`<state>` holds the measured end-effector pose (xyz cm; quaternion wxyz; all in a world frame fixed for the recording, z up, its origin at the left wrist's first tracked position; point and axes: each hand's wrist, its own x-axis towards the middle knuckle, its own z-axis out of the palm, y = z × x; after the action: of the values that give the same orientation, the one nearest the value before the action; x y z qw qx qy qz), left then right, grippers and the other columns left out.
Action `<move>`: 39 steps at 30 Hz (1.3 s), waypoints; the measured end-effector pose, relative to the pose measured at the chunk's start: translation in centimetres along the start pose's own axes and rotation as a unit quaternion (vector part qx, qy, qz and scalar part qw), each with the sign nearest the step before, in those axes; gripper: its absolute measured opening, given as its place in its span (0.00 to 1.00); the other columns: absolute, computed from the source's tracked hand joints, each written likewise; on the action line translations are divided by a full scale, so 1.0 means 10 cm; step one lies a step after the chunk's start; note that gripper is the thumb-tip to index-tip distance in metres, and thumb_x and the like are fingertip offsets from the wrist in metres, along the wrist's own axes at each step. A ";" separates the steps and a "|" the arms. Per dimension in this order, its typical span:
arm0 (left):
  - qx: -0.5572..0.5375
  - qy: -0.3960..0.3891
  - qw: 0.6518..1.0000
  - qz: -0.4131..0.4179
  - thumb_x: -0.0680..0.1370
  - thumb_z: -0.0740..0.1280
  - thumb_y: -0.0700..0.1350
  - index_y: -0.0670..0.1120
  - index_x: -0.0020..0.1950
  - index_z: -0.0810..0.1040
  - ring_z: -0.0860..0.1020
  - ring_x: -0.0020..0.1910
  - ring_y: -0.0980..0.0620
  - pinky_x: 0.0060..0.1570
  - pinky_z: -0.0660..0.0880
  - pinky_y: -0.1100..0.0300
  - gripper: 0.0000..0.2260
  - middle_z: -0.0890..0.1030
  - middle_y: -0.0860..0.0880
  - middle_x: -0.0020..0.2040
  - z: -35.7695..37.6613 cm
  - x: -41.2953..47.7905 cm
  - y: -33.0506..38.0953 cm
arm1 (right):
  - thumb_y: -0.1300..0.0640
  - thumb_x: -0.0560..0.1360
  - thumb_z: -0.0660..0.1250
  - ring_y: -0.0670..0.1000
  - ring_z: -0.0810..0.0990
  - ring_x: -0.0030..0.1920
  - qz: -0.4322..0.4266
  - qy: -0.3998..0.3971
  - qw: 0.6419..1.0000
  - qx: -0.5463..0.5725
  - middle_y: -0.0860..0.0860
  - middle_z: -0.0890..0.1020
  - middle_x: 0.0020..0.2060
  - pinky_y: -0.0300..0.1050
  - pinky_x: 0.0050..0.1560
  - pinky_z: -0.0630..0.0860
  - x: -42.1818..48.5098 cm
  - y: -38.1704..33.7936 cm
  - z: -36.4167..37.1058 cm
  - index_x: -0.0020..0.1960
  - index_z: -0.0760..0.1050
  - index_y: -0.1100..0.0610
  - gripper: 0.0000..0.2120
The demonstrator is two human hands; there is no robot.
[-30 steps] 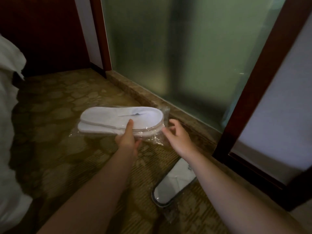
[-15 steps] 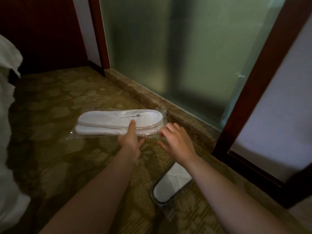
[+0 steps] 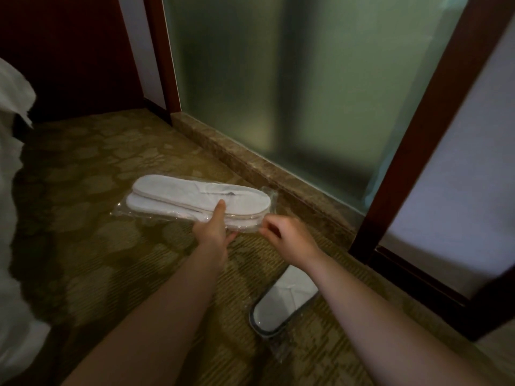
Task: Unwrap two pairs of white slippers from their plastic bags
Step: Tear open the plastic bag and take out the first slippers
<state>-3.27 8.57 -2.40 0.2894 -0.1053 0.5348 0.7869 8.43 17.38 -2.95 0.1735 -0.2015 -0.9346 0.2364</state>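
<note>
Left hand (image 3: 213,235): grips bagged slipper pair (image 3: 195,199) at mid-length, thumb on top, above carpet (image 3: 97,246).
Right hand (image 3: 289,238): fingers curled, pinching plastic bag (image 3: 271,196) at its right end.
Second bagged pair (image 3: 284,302): on carpet, beneath right forearm.

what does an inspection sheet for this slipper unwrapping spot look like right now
surface: patterned carpet, dim light
job's things: held bagged pair, still in clear plastic, off the floor; second bagged pair lying on the carpet, partly behind the right forearm
clutter: white bedding at the left edge
hands: left hand grips the held pair, thumb on top; right hand pinches the plastic at its right end
cables: nothing seen
surroundings: frosted glass panel, dark wood frame, stone sill along its base
</note>
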 end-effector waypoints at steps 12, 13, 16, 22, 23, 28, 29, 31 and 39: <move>-0.006 0.004 1.000 -0.002 0.74 0.70 0.46 0.43 0.72 0.64 0.78 0.54 0.45 0.47 0.79 0.54 0.29 0.75 0.41 0.65 -0.03 0.03 0.00 | 0.55 0.78 0.61 0.50 0.79 0.36 0.119 0.075 0.975 0.172 0.50 0.78 0.33 0.49 0.41 0.78 -0.03 0.08 -0.05 0.41 0.75 0.58 0.10; -0.008 0.010 1.000 -0.002 0.74 0.71 0.45 0.43 0.73 0.64 0.78 0.53 0.46 0.46 0.78 0.55 0.30 0.75 0.41 0.65 -0.04 0.03 0.01 | 0.56 0.78 0.61 0.51 0.79 0.36 0.131 0.090 0.970 0.181 0.51 0.78 0.33 0.50 0.41 0.78 -0.02 0.11 -0.06 0.41 0.75 0.59 0.10; -0.016 0.016 1.000 -0.008 0.73 0.71 0.44 0.44 0.72 0.65 0.78 0.55 0.45 0.43 0.78 0.55 0.29 0.76 0.42 0.65 -0.07 0.05 0.01 | 0.58 0.78 0.61 0.51 0.76 0.34 0.154 0.116 0.961 0.200 0.53 0.77 0.32 0.49 0.41 0.77 -0.03 0.16 -0.06 0.41 0.75 0.62 0.10; -0.004 0.013 1.000 -0.011 0.74 0.71 0.43 0.43 0.71 0.66 0.77 0.59 0.43 0.48 0.79 0.53 0.28 0.76 0.43 0.63 -0.07 0.03 0.01 | 0.57 0.78 0.61 0.53 0.78 0.37 0.218 0.135 0.946 0.198 0.53 0.78 0.34 0.44 0.41 0.73 0.01 0.18 -0.03 0.37 0.73 0.55 0.10; 0.004 0.011 1.000 -0.008 0.74 0.71 0.43 0.43 0.71 0.66 0.77 0.60 0.43 0.48 0.78 0.53 0.27 0.76 0.44 0.61 -0.07 0.02 0.00 | 0.57 0.77 0.62 0.54 0.79 0.40 0.231 0.130 0.947 0.183 0.52 0.78 0.36 0.45 0.42 0.74 0.02 0.19 -0.03 0.39 0.74 0.55 0.09; 0.078 0.002 0.997 0.023 0.73 0.71 0.45 0.42 0.70 0.68 0.77 0.60 0.42 0.42 0.76 0.55 0.26 0.77 0.42 0.64 -0.09 0.07 -0.06 | 0.50 0.75 0.65 0.51 0.79 0.50 0.221 0.023 0.969 0.111 0.47 0.78 0.47 0.51 0.53 0.77 0.00 0.10 -0.05 0.57 0.73 0.52 0.12; 0.088 0.000 0.996 0.028 0.73 0.72 0.45 0.41 0.69 0.69 0.78 0.59 0.42 0.40 0.77 0.55 0.27 0.77 0.41 0.64 -0.09 0.09 -0.07 | 0.48 0.75 0.66 0.51 0.79 0.50 0.208 0.011 0.975 0.078 0.47 0.79 0.47 0.49 0.50 0.76 0.01 0.06 -0.05 0.58 0.73 0.51 0.14; 0.105 -0.009 0.994 0.040 0.73 0.72 0.45 0.41 0.69 0.68 0.79 0.58 0.42 0.35 0.77 0.56 0.27 0.77 0.40 0.64 -0.09 0.10 -0.09 | 0.46 0.74 0.67 0.51 0.79 0.51 0.190 0.001 0.982 -0.004 0.48 0.81 0.49 0.44 0.45 0.73 0.02 0.00 -0.02 0.56 0.74 0.51 0.15; 0.125 -0.058 0.990 0.035 0.72 0.72 0.45 0.42 0.70 0.68 0.79 0.57 0.43 0.36 0.79 0.56 0.28 0.77 0.42 0.63 -0.08 0.11 -0.14 | 0.54 0.76 0.62 0.55 0.81 0.45 0.197 0.007 0.980 -0.013 0.50 0.80 0.39 0.44 0.40 0.71 0.03 0.03 0.05 0.40 0.77 0.53 0.08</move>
<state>-3.50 8.59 -4.37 0.3035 -0.0039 0.6143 0.7284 8.06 17.59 -3.43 0.1273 -0.3856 -0.8784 0.2520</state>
